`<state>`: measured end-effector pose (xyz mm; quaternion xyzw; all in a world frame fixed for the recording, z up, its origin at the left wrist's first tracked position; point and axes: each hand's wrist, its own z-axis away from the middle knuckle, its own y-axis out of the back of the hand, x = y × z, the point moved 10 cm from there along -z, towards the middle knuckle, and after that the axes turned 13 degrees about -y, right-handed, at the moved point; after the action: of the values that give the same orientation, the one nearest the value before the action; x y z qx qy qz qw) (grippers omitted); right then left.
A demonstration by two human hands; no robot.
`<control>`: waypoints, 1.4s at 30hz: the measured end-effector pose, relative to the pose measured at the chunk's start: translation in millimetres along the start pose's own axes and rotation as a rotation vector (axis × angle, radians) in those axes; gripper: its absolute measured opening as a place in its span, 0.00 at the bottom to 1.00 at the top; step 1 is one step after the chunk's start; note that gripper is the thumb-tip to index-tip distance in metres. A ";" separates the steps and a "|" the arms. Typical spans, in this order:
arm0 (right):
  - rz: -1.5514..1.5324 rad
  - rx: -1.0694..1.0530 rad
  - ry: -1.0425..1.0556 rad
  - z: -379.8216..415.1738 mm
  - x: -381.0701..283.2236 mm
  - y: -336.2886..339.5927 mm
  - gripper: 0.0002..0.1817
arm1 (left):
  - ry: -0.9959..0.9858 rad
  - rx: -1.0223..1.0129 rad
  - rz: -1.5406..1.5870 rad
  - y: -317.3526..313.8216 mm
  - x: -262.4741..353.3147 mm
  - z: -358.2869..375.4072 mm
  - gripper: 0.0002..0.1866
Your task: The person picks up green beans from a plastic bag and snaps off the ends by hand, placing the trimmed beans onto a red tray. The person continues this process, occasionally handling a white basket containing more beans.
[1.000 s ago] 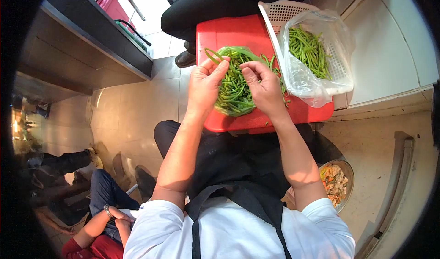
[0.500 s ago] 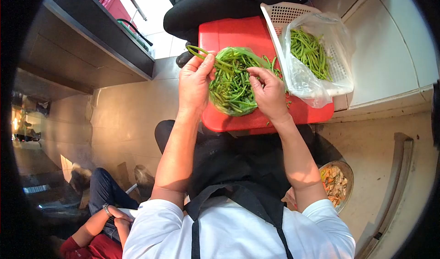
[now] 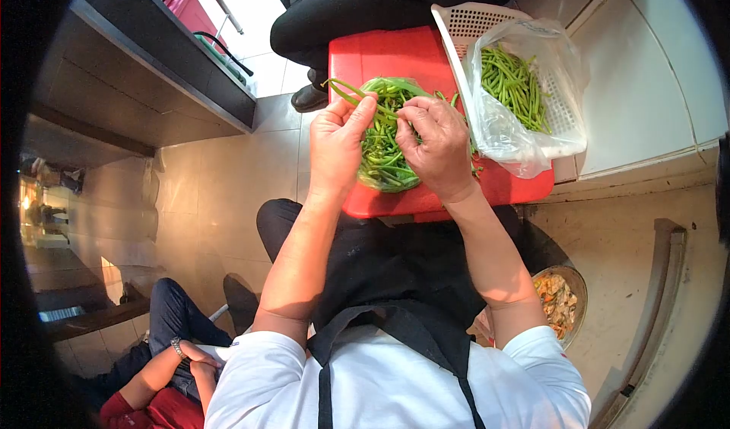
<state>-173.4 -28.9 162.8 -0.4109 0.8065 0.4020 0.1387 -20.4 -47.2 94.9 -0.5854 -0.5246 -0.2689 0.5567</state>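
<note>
My left hand [image 3: 338, 140] is closed in a pinch on a long green bean [image 3: 346, 93], whose bent end sticks out past the thumb to the upper left. Close beside it, my right hand [image 3: 439, 146] pinches the other end of the same bean. Beneath both hands lies a clear plastic bag full of cut green beans [image 3: 388, 172], partly hidden by them. The bag rests on a red stool top [image 3: 372, 53], where small bean bits are scattered at the right.
A white perforated basket [image 3: 465, 20] at the right holds a clear plastic bag [image 3: 561, 58] with long green beans [image 3: 513, 87]. A person in black trousers [image 3: 357, 30] sits opposite. Another person's arm [image 3: 156, 376] shows lower left. A bowl of food scraps [image 3: 559, 303] stands lower right.
My right hand has moved left and up from over the bag to meet the bean beside my left hand. My left hand has shifted slightly right, with the bean still in it.
</note>
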 end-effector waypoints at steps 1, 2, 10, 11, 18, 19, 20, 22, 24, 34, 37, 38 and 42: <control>0.002 -0.005 -0.008 1.3 1.9 -2.2 0.06 | 0.014 0.001 0.001 0.5 -2.4 1.0 0.08; 0.004 -0.010 -0.016 2.5 4.0 -4.7 0.06 | 0.028 0.001 0.003 1.5 -5.7 1.5 0.08; -0.413 0.026 -0.381 13.9 37.0 -8.2 0.05 | 0.277 0.087 0.397 -8.2 -34.8 16.2 0.09; -0.463 0.013 -0.442 18.5 42.9 -10.3 0.04 | 0.293 0.103 0.435 -9.7 -33.1 17.2 0.09; -0.001 -0.006 -0.363 79.9 59.4 22.3 0.05 | 0.252 0.087 0.423 9.0 -29.6 8.1 0.07; 0.017 -0.002 -0.430 87.4 72.4 26.0 0.09 | 0.239 0.088 0.402 9.3 -30.6 6.8 0.07; 0.101 0.015 -0.395 89.5 77.6 28.6 0.11 | 0.238 0.089 0.383 7.3 -32.6 7.9 0.08; 0.266 0.052 -0.318 85.0 81.5 31.2 0.14 | 0.229 0.089 0.344 -0.2 -35.1 8.8 0.08; 0.215 0.047 -0.361 86.1 79.1 31.9 0.16 | 0.224 0.067 0.320 -9.4 -34.8 10.6 0.09; 0.035 0.106 -0.112 44.5 11.4 27.9 0.14 | 0.228 0.020 0.290 -21.6 -35.2 21.0 0.10; 0.079 0.126 -0.075 38.6 8.4 25.8 0.14 | 0.232 0.025 0.296 -19.0 -35.7 22.7 0.10; 0.079 0.126 -0.068 37.2 7.7 25.6 0.13 | 0.236 0.027 0.301 -18.4 -36.3 23.0 0.10; 0.077 0.125 -0.060 34.5 7.1 24.3 0.09 | 0.241 0.032 0.308 -18.1 -38.3 22.2 0.10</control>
<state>-200.3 1.7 149.8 -0.3577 0.8407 0.3682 0.1724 -54.6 -41.6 61.9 -0.6134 -0.3628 -0.2403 0.6591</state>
